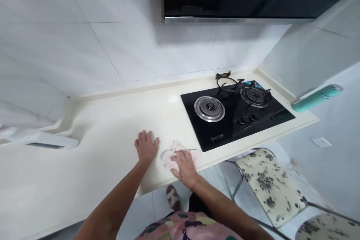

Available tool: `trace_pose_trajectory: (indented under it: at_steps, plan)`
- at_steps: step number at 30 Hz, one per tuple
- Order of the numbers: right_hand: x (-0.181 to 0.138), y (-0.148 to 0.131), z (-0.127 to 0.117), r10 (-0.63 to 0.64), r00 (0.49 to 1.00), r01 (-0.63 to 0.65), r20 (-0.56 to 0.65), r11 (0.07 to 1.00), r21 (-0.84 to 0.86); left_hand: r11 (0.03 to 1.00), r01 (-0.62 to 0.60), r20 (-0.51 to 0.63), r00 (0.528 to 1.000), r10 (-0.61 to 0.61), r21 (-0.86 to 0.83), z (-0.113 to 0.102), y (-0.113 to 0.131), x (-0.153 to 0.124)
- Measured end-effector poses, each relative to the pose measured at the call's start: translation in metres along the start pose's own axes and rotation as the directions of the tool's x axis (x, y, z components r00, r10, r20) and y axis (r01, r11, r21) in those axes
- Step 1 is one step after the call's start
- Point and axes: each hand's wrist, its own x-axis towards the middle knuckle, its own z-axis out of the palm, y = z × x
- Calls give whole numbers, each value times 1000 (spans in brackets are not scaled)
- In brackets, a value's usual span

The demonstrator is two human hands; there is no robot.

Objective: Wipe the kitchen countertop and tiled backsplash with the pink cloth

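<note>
Left hand: the person's left hand (147,147) lies palm down, fingers apart and holding nothing, on the glossy cream countertop (112,127); it probably props the leaning body.
Right hand: the right hand (185,165) rests over a crumpled pale pink cloth (168,156), apparently keeping it pressed down; whether the fingers also pinch it cannot be told.
Cloth: on the counter near its front edge, just left of the hob, bunched around the fingers.
Hob: a black glass two-burner gas hob (204,135); its left burner (209,108) stands bare, its right one carries a pan support.
Loose support: a black metal ring-shaped pan support (223,75) sits at the hob's back edge, perhaps put there to free the left burner.
In the way: the hob bounds the cloth's space on the right; a long white plastic object (53,139) juts in far left.
Around: a teal cylinder (316,98) beyond the hob, a floral-seated metal chair (266,182) below.
</note>
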Motion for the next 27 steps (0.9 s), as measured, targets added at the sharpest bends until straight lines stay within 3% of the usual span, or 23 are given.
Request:
trace_pose_trajectory:
  at_steps: [2,6,8,11,13,15,16,17,19,22,25,27]
  plan:
    - [-7,28,-18,69,989,-68,-128,998,6,1000,2,-2,1000,-2,13,0,1,1]
    - [-7,67,-60,37,939,-15,-343,998,67,1000,11,7,1000,-11,19,-2,3,2]
    - [3,86,-91,75,900,-63,-430,997,44,1000,11,6,1000,-11,18,-2,3,2]
    - [23,132,-142,227,838,-272,-496,962,-19,1000,9,-5,1000,-9,27,-1,1,3]
    - [32,165,-164,381,762,-462,-525,887,-27,999,9,-10,1000,-8,42,-1,1,3]
    - [38,186,-167,490,676,-592,-549,806,-10,998,11,-3,1000,-11,60,-2,1,3]
    - [40,189,-161,512,668,-617,-540,787,-18,998,14,3,1000,-15,66,-3,2,3]
    - [43,185,-150,510,695,-613,-508,789,-47,997,20,11,1000,-21,70,-4,3,4]
    - [50,160,-123,459,805,-541,-377,828,-147,997,33,29,999,-35,73,-7,4,4]
    - [64,112,-83,289,950,-308,-117,926,-218,996,49,53,997,-53,73,-10,4,6]
    - [69,102,-68,19,1000,-20,-5,996,-85,995,60,54,996,-64,74,-8,2,7]
    - [60,129,-75,-65,993,65,-95,998,-6,995,62,46,997,-66,72,-6,-1,8]
